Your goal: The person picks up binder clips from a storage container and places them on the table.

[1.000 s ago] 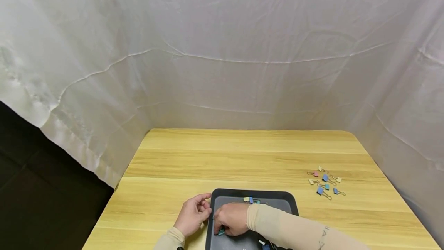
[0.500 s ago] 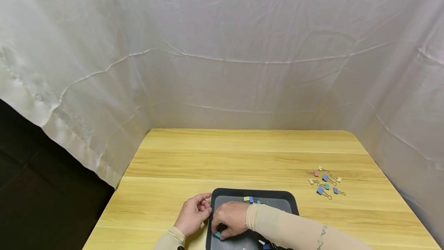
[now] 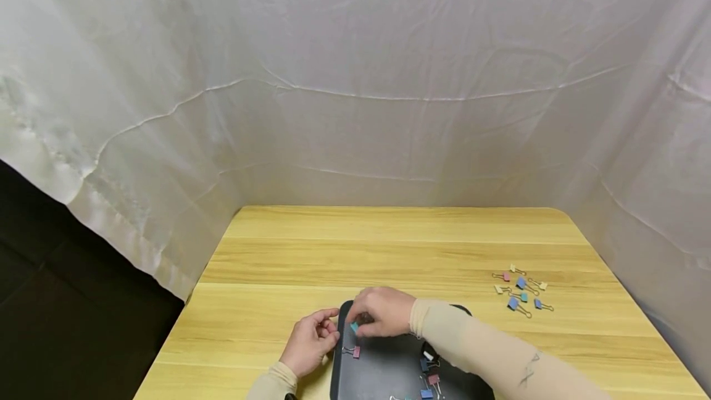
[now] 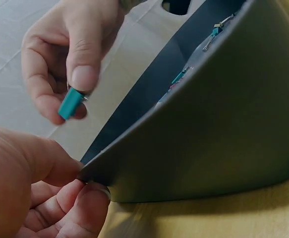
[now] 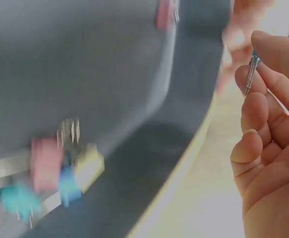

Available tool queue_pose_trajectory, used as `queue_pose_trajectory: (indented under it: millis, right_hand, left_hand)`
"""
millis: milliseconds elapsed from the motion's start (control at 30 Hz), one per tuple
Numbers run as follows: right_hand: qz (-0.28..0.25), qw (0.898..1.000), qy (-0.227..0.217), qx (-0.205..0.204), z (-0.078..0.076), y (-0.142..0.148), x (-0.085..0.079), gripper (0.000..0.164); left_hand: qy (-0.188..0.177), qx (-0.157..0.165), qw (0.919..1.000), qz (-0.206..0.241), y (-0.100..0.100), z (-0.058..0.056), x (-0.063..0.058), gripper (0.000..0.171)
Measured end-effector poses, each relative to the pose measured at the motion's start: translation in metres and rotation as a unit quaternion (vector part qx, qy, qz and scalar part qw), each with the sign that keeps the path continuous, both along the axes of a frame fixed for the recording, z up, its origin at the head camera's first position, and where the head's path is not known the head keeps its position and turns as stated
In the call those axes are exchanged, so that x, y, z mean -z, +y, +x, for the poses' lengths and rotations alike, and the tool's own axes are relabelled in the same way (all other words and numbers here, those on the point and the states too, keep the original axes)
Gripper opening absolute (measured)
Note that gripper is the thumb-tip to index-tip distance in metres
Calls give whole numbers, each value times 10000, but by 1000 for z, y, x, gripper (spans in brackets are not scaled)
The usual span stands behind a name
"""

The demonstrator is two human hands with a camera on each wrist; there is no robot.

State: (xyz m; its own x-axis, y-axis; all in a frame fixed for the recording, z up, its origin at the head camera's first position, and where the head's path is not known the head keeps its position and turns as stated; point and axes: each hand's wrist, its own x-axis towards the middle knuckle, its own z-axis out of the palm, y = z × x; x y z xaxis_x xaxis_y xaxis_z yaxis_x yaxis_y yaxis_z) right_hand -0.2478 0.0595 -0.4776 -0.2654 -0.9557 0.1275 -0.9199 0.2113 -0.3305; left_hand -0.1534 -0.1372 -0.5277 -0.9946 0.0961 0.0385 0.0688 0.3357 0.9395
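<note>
My right hand (image 3: 386, 312) pinches a teal binder clip (image 4: 71, 104) between thumb and fingertips, held above the far left part of the dark tray (image 3: 383, 366). In the right wrist view, the clip's metal handles (image 5: 251, 77) stick out from under the thumb. My left hand (image 3: 311, 344) is at the tray's left side. The left wrist view shows its thumb and fingers gripping the tray's rim. A pink binder clip (image 3: 357, 352) lies inside the tray by that wall. My right forearm covers the tray's far right part.
More binder clips, among them a blue one (image 3: 426, 394) and a dark red one (image 3: 434, 379), lie at the tray's right side. Beyond it on the wooden table (image 3: 333, 252), several loose clips, including a blue clip (image 3: 521, 283), are scattered at right. Pale curtains (image 3: 355, 128) surround the table.
My right hand has lifted the teal binder clip off the tray and carried it toward the far left corner, uncovering the pink clip. My left hand has stayed in place.
</note>
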Motion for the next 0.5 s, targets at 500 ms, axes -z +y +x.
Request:
queue_pose_trajectory:
  millis: [500]
  right_hand:
    - [-140, 9790, -61, 2033, -99, 108, -9, 10]
  left_hand:
    - [211, -110, 9994, -231, -1, 1, 5, 40]
